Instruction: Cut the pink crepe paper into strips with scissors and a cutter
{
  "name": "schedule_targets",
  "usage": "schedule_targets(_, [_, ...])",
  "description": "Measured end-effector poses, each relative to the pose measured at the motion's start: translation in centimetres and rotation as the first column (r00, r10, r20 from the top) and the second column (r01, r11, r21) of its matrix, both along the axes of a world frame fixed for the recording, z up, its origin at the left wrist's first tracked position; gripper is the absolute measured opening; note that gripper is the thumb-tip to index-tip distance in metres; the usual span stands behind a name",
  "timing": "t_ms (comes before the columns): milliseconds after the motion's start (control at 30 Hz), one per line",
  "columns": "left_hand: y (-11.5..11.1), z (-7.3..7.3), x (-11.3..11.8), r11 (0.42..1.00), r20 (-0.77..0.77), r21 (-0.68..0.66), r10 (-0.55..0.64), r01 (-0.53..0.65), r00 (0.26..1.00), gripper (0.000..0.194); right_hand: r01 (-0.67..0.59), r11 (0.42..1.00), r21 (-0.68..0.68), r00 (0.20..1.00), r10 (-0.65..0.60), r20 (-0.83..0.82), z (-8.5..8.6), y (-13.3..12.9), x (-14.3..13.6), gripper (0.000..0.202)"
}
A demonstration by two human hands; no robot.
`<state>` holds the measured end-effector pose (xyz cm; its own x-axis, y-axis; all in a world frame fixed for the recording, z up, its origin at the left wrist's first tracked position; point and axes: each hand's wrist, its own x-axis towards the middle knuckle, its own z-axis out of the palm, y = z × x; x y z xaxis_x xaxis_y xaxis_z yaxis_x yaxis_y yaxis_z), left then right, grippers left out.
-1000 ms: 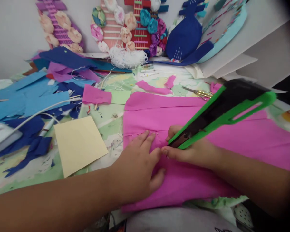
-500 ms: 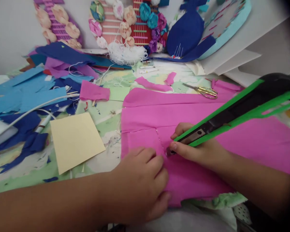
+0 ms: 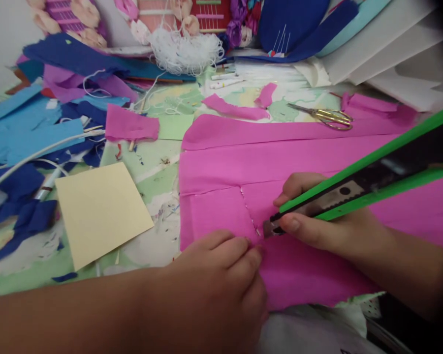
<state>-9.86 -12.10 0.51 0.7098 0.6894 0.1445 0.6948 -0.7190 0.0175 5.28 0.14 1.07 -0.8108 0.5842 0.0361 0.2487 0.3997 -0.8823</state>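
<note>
A wide sheet of pink crepe paper (image 3: 221, 167) covers the middle of the table, with a short slit running down from a longer crosswise cut or crease. In my right hand (image 3: 328, 233) is a green and black utility knife (image 3: 358, 184), gripped near its front end. Its short blade points left and down at the paper, just right of the slit's lower end. My left hand (image 3: 221, 285) lies on the paper below the slit, fingers curled and pressed together on it. The fingertips of that hand are mostly hidden.
A yellow paper square (image 3: 103, 216) lies left of the pink paper. Gold-handled scissors (image 3: 332, 118) rest at its far edge near pink scraps (image 3: 236, 107). Blue scraps (image 3: 29, 137) and a white cable are at the left. White thread (image 3: 184, 46) is heaped behind.
The view has tilted down and come closer. The knife blade has shifted slightly away from the slit's lower end, and more of the slit shows. My left hand stays on the paper.
</note>
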Motion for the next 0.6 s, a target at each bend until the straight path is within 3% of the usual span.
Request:
schedule_targets(167, [0.1,-0.09,0.04,1.0,0.028,-0.001,-0.001,0.001,1.0,0.02,-0.095,0.995,0.026,0.994,0.093,0.064,-0.27,-0.03,-0.16,0.025])
schedule_targets(400, [0.1,-0.07,0.15,0.999,-0.001,-0.041,0.007,-0.007,1.0,0.019,-0.083,0.991,0.108,0.986,0.067,0.151,-0.07,-0.49,-0.49,0.023])
schedule_targets(600, [-0.06,-0.09,0.01,0.997,0.006,-0.068,-0.034,0.034,0.999,0.021,-0.06,0.997,0.045,0.992,0.054,0.117,-0.09,-0.34,-0.41,0.027])
